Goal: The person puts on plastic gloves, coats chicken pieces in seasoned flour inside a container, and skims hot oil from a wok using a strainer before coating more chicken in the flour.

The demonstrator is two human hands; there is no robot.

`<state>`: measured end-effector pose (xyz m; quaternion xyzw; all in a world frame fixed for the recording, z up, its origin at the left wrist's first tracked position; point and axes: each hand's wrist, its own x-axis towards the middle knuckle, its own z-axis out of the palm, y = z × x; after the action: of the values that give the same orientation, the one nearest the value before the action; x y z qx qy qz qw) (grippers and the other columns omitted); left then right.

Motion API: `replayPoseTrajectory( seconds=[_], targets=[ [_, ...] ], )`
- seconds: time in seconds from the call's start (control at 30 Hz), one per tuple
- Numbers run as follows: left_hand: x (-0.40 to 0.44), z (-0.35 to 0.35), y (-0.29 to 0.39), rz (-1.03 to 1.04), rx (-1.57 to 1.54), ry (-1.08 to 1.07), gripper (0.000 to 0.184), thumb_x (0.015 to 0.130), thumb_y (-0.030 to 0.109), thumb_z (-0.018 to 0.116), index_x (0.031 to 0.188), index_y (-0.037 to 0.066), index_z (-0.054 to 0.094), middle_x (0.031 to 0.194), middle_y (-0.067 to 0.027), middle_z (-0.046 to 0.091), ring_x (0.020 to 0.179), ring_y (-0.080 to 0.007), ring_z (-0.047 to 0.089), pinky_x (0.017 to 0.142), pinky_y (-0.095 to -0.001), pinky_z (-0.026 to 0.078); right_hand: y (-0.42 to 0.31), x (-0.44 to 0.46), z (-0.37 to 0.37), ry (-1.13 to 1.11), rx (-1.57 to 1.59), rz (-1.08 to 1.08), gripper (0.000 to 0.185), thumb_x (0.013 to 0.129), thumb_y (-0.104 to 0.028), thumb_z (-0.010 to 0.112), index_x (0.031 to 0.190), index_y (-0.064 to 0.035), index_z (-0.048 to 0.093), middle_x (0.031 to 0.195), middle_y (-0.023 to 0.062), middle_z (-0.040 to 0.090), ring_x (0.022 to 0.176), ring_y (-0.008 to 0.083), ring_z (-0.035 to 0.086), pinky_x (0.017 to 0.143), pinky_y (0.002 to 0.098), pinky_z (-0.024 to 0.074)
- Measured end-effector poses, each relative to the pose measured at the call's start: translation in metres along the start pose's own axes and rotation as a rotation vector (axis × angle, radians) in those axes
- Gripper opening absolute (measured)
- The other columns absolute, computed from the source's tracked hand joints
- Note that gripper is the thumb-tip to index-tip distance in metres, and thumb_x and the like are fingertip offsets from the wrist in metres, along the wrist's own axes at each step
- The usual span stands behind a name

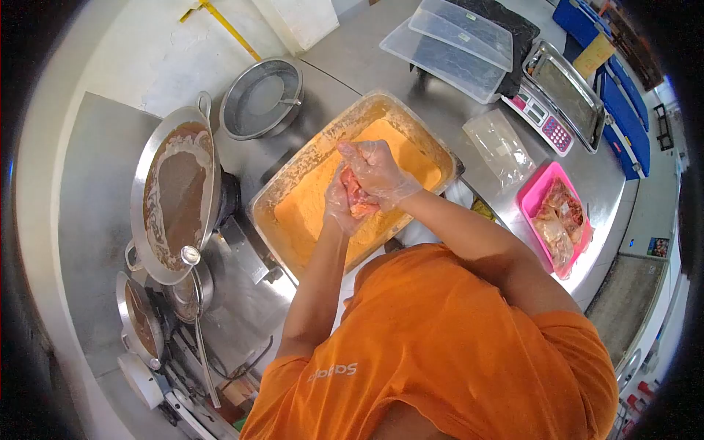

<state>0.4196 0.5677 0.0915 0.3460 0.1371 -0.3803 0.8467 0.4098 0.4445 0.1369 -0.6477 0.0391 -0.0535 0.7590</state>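
The meat (358, 198) is clamped between the left hand (339, 199) and the right hand (378, 172). It is held above the orange powder (304, 220) in the tub (273, 185).

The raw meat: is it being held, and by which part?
The left hand and right hand clasp the raw meat by its sides, above the tub.

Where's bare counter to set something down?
Best gap: steel counter between the metal bowl and clear lids, behind the tub. Only a narrow strip separates the clear bag from the pink tray. Crowded: left side, around the large wok.
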Motion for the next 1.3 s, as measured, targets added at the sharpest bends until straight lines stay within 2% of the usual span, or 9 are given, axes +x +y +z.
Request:
replayPoseTrajectory(
  seconds=[0.3, 0.33, 0.4, 0.53, 0.7, 0.77, 0.83, 0.97, 1.3],
  targets=[
    [0.022, -0.051, 0.000, 0.030, 0.077, -0.525, 0.025, 0.105, 0.035, 0.055, 0.122, 0.019, 0.060, 0.106, 0.0002, 0.064, 0.069, -0.0121, 0.053, 0.056, -0.0262, 0.048, 0.024, 0.014, -0.026, -0.114, -0.127, 0.018, 0.043, 0.104, -0.039, 0.060, 0.092, -0.0002, 0.072, 0.070, 0.0128, 0.068, 0.065, 0.0222, 0.066, 0.059, 0.0369, 0.0530],
    [0.032, -0.041, -0.001, 0.022, 0.203, -0.110, 0.036, 0.100, 0.048, 0.060, 0.121, 0.019, 0.057, 0.112, -0.0017, 0.064, 0.069, -0.0153, 0.061, 0.054, -0.0237, 0.044, 0.020, 0.016, -0.040, -0.136, -0.311, -0.107, 0.045, 0.104, -0.042, 0.057, 0.099, 0.0000, 0.072, 0.075, 0.0153, 0.069, 0.071, 0.0274, 0.068, 0.068, 0.0394, 0.0537],
    [0.085, -0.085, 0.015, -0.176, 0.170, -0.353, 0.041, 0.100, 0.051, 0.058, 0.118, 0.014, 0.060, 0.103, -0.0027, 0.067, 0.073, -0.0188, 0.063, 0.053, -0.0264, 0.046, 0.012, 0.004, -0.091, -0.081, -0.529, -0.150, 0.048, 0.104, -0.045, 0.053, 0.109, -0.0004, 0.070, 0.086, 0.0191, 0.070, 0.084, 0.0352, 0.068, 0.082, 0.0436, 0.0531],
    [0.076, 0.008, 0.017, 0.299, 1.192, 0.526, 0.048, 0.104, 0.049, 0.052, 0.098, 0.004, 0.066, 0.079, -0.0050, 0.067, 0.075, -0.0228, 0.064, 0.055, -0.0354, 0.048, -0.024, -0.067, -0.208, 0.151, -0.551, -0.318, 0.050, 0.106, -0.046, 0.046, 0.125, -0.0022, 0.062, 0.112, 0.0238, 0.068, 0.108, 0.0398, 0.064, 0.096, 0.0473, 0.0484],
    [0.107, 0.007, 0.028, 0.459, 1.837, 0.376, 0.044, 0.103, 0.047, 0.056, 0.096, 0.004, 0.067, 0.084, -0.0049, 0.069, 0.077, -0.0245, 0.064, 0.066, -0.0408, 0.050, -0.029, -0.223, -0.428, 0.902, -1.151, 0.521, 0.037, 0.103, -0.035, 0.052, 0.118, -0.0031, 0.065, 0.111, 0.0245, 0.069, 0.104, 0.0424, 0.068, 0.085, 0.0502, 0.0549],
    [0.105, 0.005, 0.040, 0.532, 2.059, 0.372, 0.041, 0.102, 0.046, 0.059, 0.097, 0.006, 0.068, 0.088, -0.0046, 0.071, 0.077, -0.0252, 0.064, 0.070, -0.0427, 0.050, -0.004, -0.278, -0.507, 0.497, -1.681, 0.751, 0.027, 0.096, -0.025, 0.061, 0.106, -0.0008, 0.068, 0.103, 0.0218, 0.071, 0.095, 0.0408, 0.070, 0.071, 0.0498, 0.0580],
    [0.104, 0.052, 0.006, 0.280, 0.787, 0.485, 0.038, 0.099, 0.045, 0.063, 0.108, 0.009, 0.068, 0.103, -0.0066, 0.071, 0.088, -0.0263, 0.063, 0.070, -0.0434, 0.050, 0.000, -0.286, -0.520, 0.418, -1.627, 0.673, 0.032, 0.091, -0.028, 0.066, 0.107, -0.0007, 0.065, 0.100, 0.0227, 0.071, 0.095, 0.0418, 0.069, 0.075, 0.0499, 0.0571],
    [0.042, 0.193, -0.071, -0.018, -0.008, -0.349, 0.072, 0.095, 0.069, 0.049, 0.147, 0.019, 0.047, 0.153, -0.0166, 0.037, 0.136, -0.0454, 0.033, 0.107, -0.0655, 0.027, 0.003, -0.284, -0.517, 0.469, -1.463, 0.514, 0.048, 0.080, -0.034, 0.075, 0.110, -0.0006, 0.059, 0.094, 0.0245, 0.069, 0.095, 0.0438, 0.068, 0.083, 0.0502, 0.0552],
    [0.010, 0.306, -0.154, -0.271, -0.096, -0.686, 0.109, 0.076, 0.095, 0.045, 0.165, 0.038, 0.017, 0.172, -0.0067, 0.011, 0.154, -0.0383, 0.019, 0.119, -0.0664, 0.023, -0.011, -0.285, -0.544, 0.157, -1.387, 0.767, 0.055, 0.081, -0.043, 0.076, 0.122, -0.0083, 0.064, 0.114, 0.0175, 0.070, 0.103, 0.0350, 0.070, 0.087, 0.0476, 0.0553]
  ],
)
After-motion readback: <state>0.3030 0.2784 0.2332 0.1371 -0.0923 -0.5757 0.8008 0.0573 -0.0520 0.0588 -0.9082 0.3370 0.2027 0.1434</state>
